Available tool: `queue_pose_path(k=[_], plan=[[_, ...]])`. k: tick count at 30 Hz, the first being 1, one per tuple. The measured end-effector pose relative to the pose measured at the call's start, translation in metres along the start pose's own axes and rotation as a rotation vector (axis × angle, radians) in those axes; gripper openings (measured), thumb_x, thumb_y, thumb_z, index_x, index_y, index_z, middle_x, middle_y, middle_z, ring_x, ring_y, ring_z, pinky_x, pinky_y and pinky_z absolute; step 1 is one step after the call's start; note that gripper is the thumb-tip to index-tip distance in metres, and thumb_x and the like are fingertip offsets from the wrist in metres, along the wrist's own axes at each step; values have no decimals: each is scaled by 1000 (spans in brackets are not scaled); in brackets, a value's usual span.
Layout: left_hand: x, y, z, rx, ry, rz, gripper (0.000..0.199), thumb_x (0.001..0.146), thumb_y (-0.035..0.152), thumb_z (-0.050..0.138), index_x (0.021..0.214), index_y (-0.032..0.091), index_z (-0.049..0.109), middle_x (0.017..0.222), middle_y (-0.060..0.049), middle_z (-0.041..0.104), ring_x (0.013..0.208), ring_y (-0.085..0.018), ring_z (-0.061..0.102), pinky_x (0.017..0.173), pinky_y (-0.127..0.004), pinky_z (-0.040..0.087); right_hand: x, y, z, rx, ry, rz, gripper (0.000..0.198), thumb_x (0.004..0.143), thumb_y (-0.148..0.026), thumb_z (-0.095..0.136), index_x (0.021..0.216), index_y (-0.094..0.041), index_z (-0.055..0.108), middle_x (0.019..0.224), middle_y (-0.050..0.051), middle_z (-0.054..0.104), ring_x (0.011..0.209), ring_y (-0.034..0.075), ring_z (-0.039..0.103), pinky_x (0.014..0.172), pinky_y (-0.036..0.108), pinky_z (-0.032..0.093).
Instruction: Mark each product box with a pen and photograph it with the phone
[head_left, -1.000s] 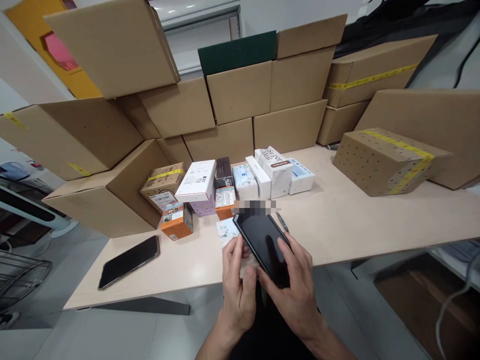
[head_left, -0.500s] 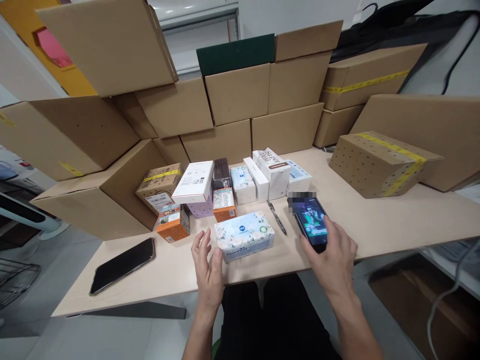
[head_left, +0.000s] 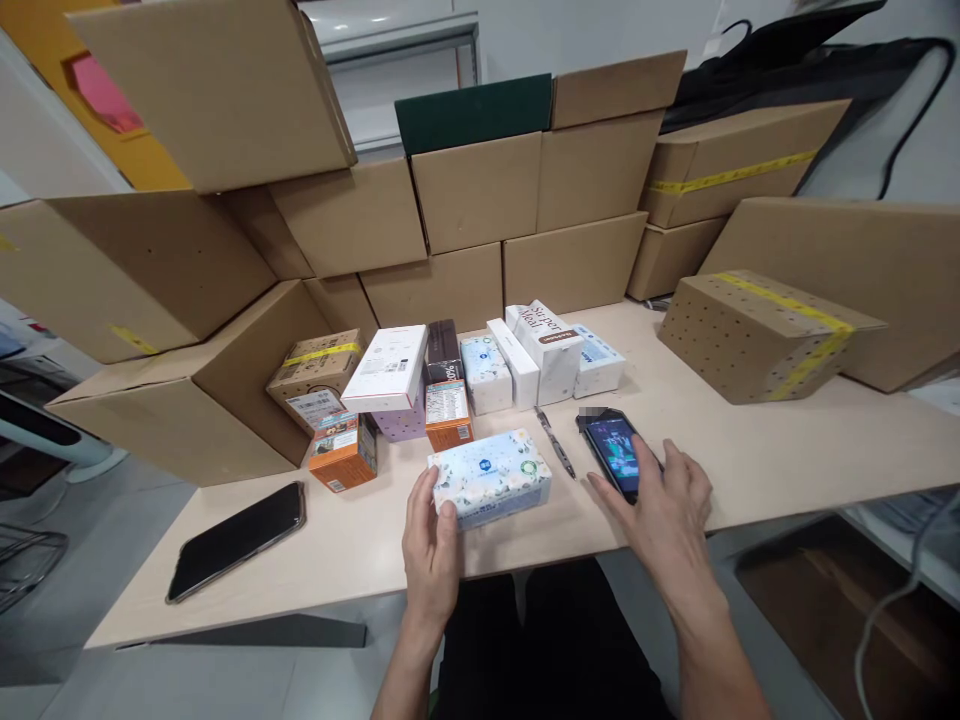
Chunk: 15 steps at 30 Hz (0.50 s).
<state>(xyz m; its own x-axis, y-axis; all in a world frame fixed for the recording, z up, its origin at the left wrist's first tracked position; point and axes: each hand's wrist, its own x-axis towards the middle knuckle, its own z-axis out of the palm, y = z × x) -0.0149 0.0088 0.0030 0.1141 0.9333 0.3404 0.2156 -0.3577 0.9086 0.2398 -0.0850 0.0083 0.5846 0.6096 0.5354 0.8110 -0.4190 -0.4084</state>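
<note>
Plainly, the left hand [head_left: 433, 555] and right hand [head_left: 667, 510] are held apart, each loosely spread. Between them on the desk [head_left: 360, 545], the floral tissue pack [head_left: 491, 475] is laid with its long axis crosswise, its left end touched by the nearer left hand. The lit phone [head_left: 615, 448] is partly covered by the right hand, its length slanted forward-left.

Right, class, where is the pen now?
In the head view, the pen lies on the table between the floral pack on its left and the lit phone on its right.
</note>
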Motion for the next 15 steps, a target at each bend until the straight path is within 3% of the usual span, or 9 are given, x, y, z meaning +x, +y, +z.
queue_pose_path(k=[2,4,7,10,15], plan=[[0,-2,0,-14,2,-5,45,97,46,49,138,27,51,145,-8,51,135,-27,47,117,-44,34,6,-16,-12,228,-158,-61,74,88,-60,54,149,-21,38,150,20,38,128,40,44,99,58,43],[-1,-2,0,-36,11,-6,43,97,46,50,135,26,53,143,-9,53,134,-27,49,116,-44,34,15,-33,-18,474,-434,-128,82,85,-56,61,155,-30,25,156,13,32,119,31,55,92,46,52],[-1,-3,-1,-81,42,1,40,96,45,52,130,25,57,142,-8,53,135,-27,47,115,-44,36,31,-54,-16,670,-712,-235,97,78,-48,72,157,-32,19,163,8,21,133,31,46,87,38,56],[-2,-5,-2,-141,55,7,38,94,44,55,126,25,60,142,-8,54,137,-27,45,115,-43,36,42,-64,-6,738,-789,-302,98,76,-36,73,157,-28,19,160,10,30,141,31,38,98,39,51],[-5,-9,-4,-341,142,-32,39,90,46,60,122,24,64,138,-9,58,135,-29,48,111,-42,41,31,-62,-12,773,-743,-407,77,78,-26,70,150,-29,40,140,9,54,119,26,59,92,35,55]])
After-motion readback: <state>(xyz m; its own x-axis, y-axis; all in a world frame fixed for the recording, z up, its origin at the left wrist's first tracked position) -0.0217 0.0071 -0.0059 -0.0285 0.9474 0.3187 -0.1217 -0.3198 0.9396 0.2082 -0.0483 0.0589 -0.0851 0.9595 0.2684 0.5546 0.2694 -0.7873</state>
